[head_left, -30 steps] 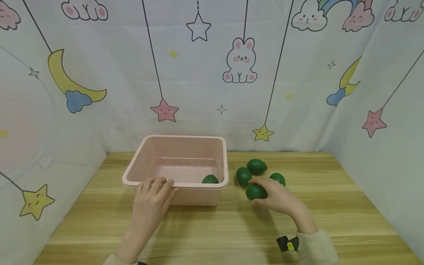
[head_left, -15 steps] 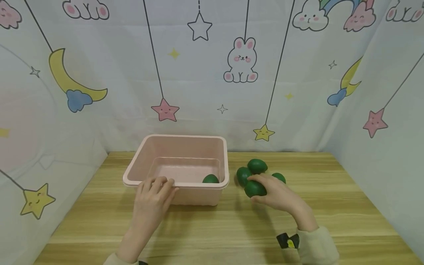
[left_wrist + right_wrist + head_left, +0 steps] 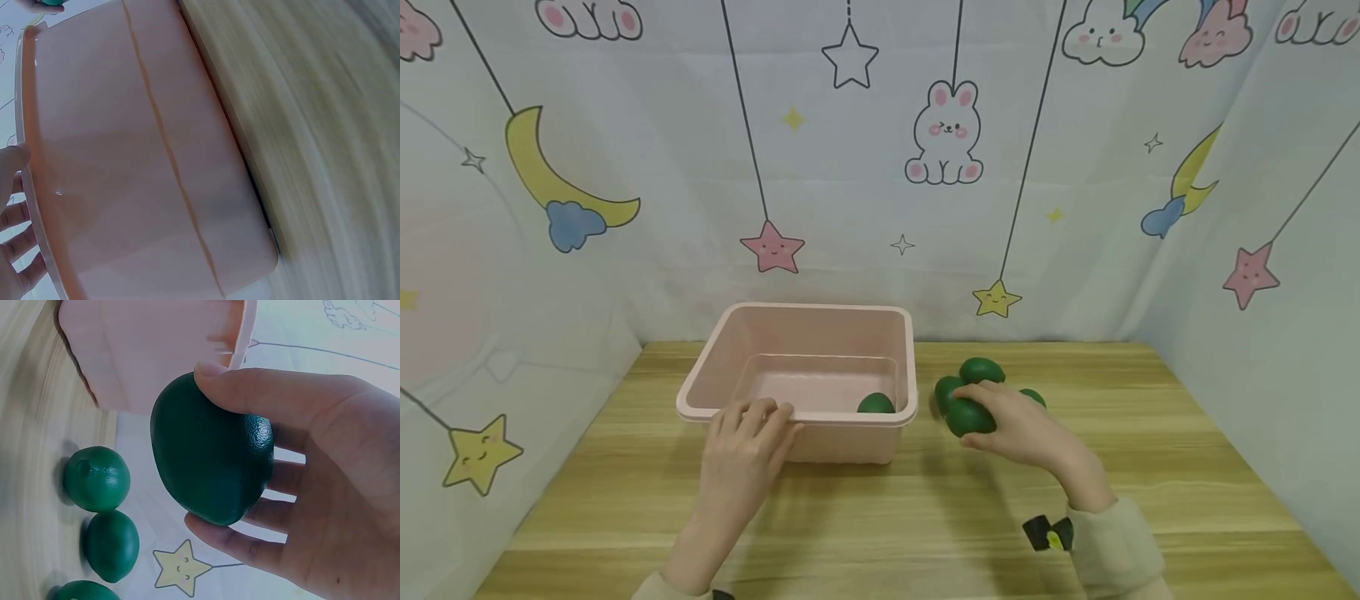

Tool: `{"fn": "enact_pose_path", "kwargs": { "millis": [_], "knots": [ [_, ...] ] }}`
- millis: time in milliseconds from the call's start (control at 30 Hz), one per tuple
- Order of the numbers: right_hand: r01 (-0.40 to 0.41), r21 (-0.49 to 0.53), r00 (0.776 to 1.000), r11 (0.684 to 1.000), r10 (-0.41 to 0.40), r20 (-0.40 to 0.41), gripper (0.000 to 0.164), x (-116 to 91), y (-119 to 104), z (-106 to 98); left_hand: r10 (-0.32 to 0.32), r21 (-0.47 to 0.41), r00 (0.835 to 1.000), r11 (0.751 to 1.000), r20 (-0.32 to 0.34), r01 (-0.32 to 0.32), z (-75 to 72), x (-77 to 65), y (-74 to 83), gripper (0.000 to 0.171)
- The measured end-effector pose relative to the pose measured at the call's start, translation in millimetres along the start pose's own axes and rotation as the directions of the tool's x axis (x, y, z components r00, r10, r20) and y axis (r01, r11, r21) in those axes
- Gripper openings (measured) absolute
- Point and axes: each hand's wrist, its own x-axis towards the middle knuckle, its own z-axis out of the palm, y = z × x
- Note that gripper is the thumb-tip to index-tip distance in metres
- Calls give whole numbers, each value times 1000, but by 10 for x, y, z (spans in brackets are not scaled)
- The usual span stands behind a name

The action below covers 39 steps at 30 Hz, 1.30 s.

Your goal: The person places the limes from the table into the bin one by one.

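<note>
My right hand point(image 3: 1018, 425) grips an egg-shaped dark green fruit point(image 3: 209, 450) between the thumb and fingers. In the right wrist view that fruit is off the table. Several like it lie close by: one green fruit point(image 3: 982, 369) at the back, another green fruit point(image 3: 947, 393) left of it, and a green fruit point(image 3: 1033, 397) partly hidden behind my hand. My left hand point(image 3: 741, 454) holds the front rim of a pink plastic bin point(image 3: 842, 442), fingers hooked over the edge. Inside the bin, near its front right corner, sits one green fruit point(image 3: 876, 403).
The bin and fruits stand on a wood-grain table point(image 3: 880, 533). A white cloth point(image 3: 850, 167) printed with stars, moons and rabbits hangs behind and along both sides. A dark bow point(image 3: 1048, 533) is by the right sleeve point(image 3: 1112, 546).
My right hand has moved slightly up and to the left with the green fruit in its grip. The left hand and bin have stayed where they were.
</note>
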Motion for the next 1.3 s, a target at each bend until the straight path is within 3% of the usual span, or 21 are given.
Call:
{"fn": "enact_pose_path", "kwargs": {
  "millis": [567,1300],
  "knots": [
    [2,-25,1000,1000,-2,-1,57,115,-118,-93,4,-6,1000,1000,-23,-4,-5,-1,-11,43],
    [85,-21,996,996,-85,-2,54,276,-307,-232,-7,-34,999,999,-41,5,9,5,-6,40]
  ]
}}
